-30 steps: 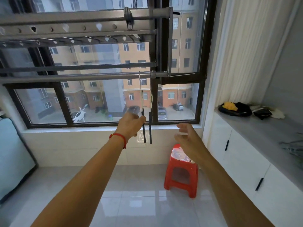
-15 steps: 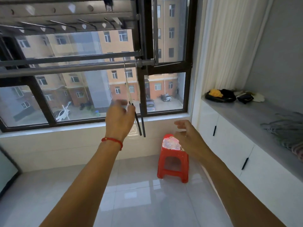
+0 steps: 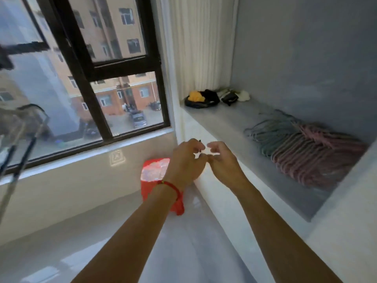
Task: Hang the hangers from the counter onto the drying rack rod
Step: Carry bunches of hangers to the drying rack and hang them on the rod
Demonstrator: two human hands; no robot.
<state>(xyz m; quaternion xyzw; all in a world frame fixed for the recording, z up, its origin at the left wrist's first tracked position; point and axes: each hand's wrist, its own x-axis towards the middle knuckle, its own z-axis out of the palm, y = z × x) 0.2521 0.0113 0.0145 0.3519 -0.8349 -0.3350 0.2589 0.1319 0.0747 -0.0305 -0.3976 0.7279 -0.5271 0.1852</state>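
Left hand (image 3: 186, 160) off the hung hangers (image 3: 18, 152) — both hands' fingers loosely curled, empty; hanger pile (image 3: 306, 152) on table (image 3: 224, 123) is next.

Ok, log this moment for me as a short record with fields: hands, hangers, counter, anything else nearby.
left hand: empty, fingers loosely curled, red string on wrist
right hand: empty, fingers loosely curled, close to the left hand
hangers: heap of pink and grey-blue ones lying on the counter
counter: grey top, dark and yellow cloth items at its far end
hung hangers: blurred, at left edge
red stool: on floor below the hands
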